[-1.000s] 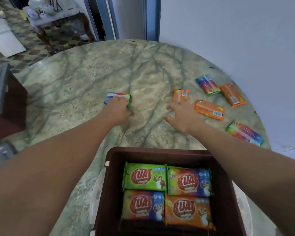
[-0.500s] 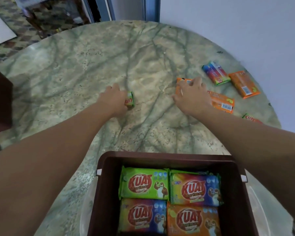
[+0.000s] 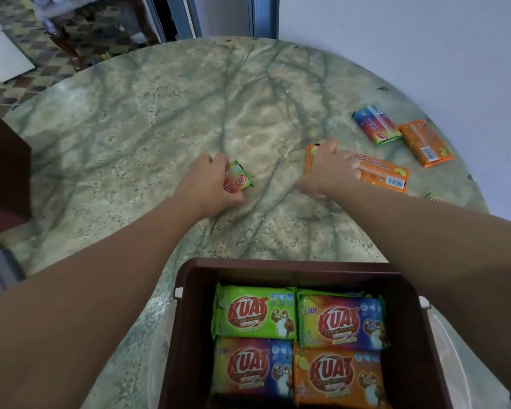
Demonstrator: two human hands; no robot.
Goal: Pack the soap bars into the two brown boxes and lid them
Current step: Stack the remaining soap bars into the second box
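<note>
Brown plastic, open-topped: the brown box [image 3: 292, 268] sits at your near edge of the desk [image 3: 160, 128], and the head view shows four soap bars lying flat inside it in two rows. A green bar [image 3: 252, 312] lies at far left, a multicolour bar [image 3: 341, 321] beside it, a second multicolour bar [image 3: 252, 370] at near left and an orange bar [image 3: 338, 379] at near right. They fill the floor edge to edge, touching one another.

Your left hand [image 3: 207, 184] has its grip curled round a green-edged soap bar [image 3: 238, 180] on the marble top. Your right hand [image 3: 328, 172] lies over an orange soap bar [image 3: 310, 154]; from here you cannot tell whether the fingers are wrapped round it or only lie on it.

Loose bars lie toward the right rim: an orange bar with a barcode [image 3: 382, 175] just beside your right hand, a blue and red bar [image 3: 373, 124] and another orange one [image 3: 425, 143] near the curved edge, and a green corner [image 3: 432, 197] peeking out above your right forearm. Bare marble lies between your hands and across the far left of the desk.

Wrappers in the box read "KUAT" in red ovals; the smaller print is blurred.
</note>
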